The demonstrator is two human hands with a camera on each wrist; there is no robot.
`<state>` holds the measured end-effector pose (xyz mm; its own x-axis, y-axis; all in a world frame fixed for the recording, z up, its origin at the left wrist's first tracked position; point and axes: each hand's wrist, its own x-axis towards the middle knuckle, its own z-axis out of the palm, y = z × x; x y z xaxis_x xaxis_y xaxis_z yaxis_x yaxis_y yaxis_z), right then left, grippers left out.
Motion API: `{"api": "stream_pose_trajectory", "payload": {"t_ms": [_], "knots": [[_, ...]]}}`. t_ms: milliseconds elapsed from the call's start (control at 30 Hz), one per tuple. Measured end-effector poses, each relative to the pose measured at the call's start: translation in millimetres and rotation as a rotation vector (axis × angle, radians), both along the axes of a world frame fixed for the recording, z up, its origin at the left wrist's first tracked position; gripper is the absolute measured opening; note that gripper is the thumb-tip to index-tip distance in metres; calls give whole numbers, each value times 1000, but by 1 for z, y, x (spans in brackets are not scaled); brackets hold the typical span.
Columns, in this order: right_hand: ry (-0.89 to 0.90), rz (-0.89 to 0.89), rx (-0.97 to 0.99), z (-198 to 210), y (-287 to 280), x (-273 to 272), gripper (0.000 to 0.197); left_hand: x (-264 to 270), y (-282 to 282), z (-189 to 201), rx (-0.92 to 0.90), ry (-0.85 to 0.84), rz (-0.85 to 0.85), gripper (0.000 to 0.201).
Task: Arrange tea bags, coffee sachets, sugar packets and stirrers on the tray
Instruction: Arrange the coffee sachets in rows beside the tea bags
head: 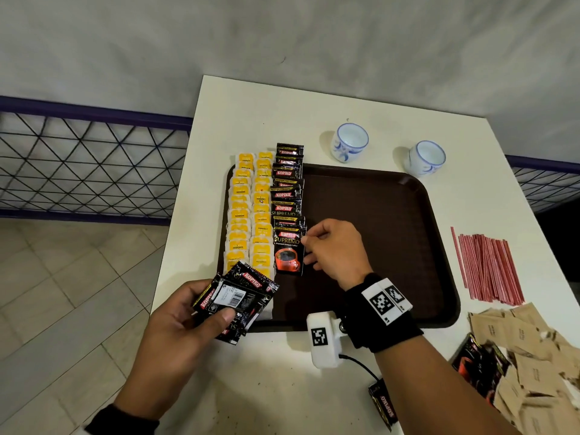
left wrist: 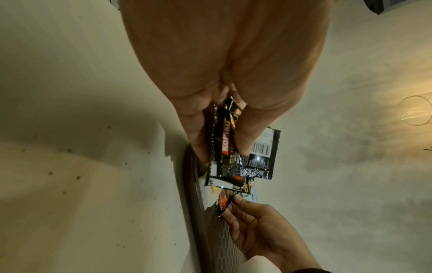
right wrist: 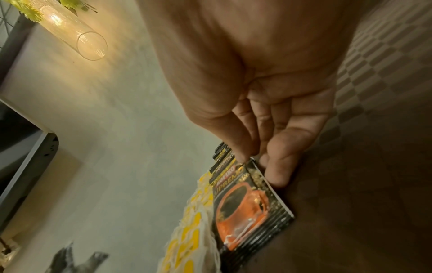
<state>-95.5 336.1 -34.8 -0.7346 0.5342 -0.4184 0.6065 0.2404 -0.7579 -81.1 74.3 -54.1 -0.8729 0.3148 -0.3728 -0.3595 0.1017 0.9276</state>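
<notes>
Sachet [head: 288, 252] flat on tray [head: 376, 230], long axis fwd; right hand [head: 335, 249] at edge.

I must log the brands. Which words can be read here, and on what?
"KOPIKO": sachets in the left hand.
"KOPIKO SUPREMO": front sachet at the right hand.
"KOPIKO": sachet on the table.
Tea bags, sugar packets: print too small.

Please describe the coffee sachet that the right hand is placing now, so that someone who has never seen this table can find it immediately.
Find the dark brown tray on the white table. Left of its middle, a column of black coffee sachets runs beside two columns of yellow tea bags. The wanted sachet is the nearest in that column: the only one fully uncovered, showing a red cup, with the right hand at its edge.
</notes>
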Motion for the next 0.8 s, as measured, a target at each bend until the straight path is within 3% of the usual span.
{"api": "stream_pose_trajectory", "payload": {"t_ms": [233,433,633,800], "knots": [[9,-40,-63,-2,7,6,5,-3,5,3,55,-25,28,31],[74,-25,42,5,9,26,6,-3,13,10,128,-100,56,28],[158,12,-230,21,-15,55,12,-2,24,15,124,-52,66,26],[163,-16,-482,28,-36,64,4,3,37,24,43,128,12,30]]}}
